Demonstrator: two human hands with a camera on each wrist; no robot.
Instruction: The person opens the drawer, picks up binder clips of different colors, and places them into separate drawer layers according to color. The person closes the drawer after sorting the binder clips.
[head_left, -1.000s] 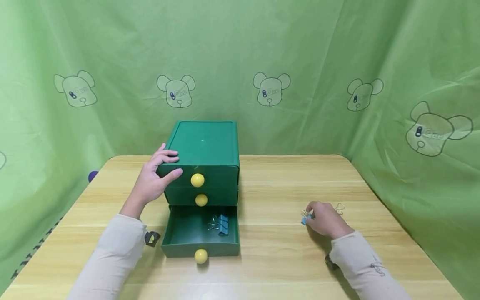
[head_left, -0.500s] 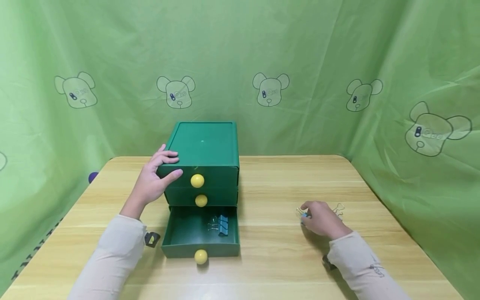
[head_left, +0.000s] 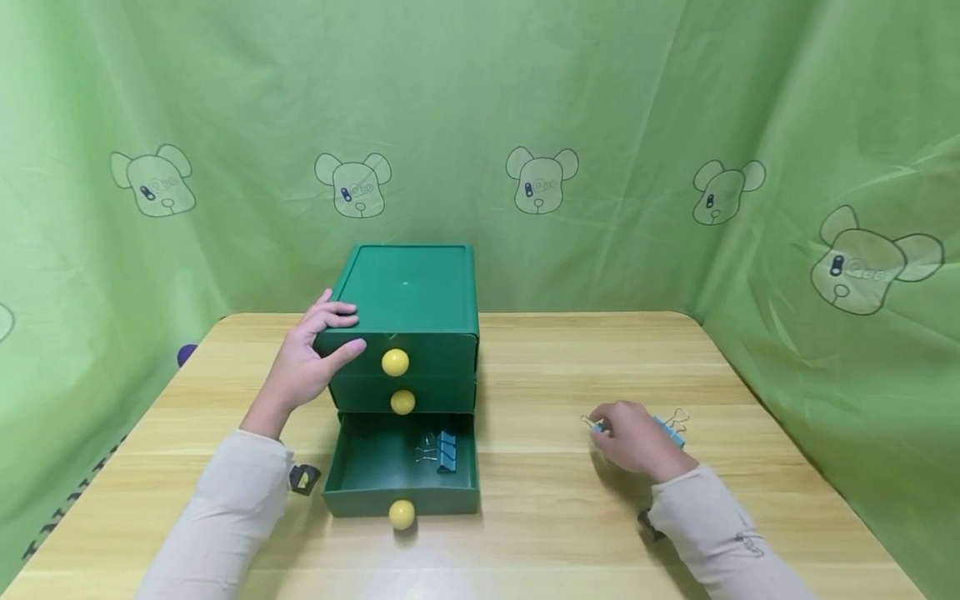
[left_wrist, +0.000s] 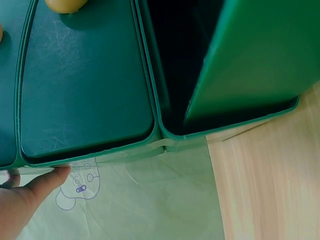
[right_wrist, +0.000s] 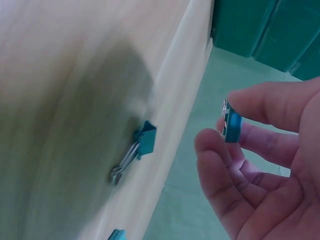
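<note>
My left hand [head_left: 300, 362] rests on the front left corner of a green drawer box [head_left: 408, 287], fingers over the top and thumb along the front. In the left wrist view, part of that hand shows beside the box wall. My right hand [head_left: 636, 439] pinches a small blue binder clip [right_wrist: 233, 124] between thumb and fingers, raised off the wooden table. Just behind it on the table lies another blue binder clip [right_wrist: 146, 140], and the edge of a further clip [right_wrist: 117, 235] shows below that one. The bottom drawer [head_left: 367, 500] stands pulled out, with blue binder clip [head_left: 446, 451] inside.
Yellow round knobs [head_left: 402, 514] stick out from the drawer fronts. The wooden table [head_left: 555, 517] extends between the drawer box and my right hand. A green curtain [head_left: 450, 108] with bear-head drawings hangs around the table's back and sides.
My right hand has moved left toward the drawer box, carrying the binder clip. Blue clip parts on the table behind it have come into sight. The left hand stays in place.
</note>
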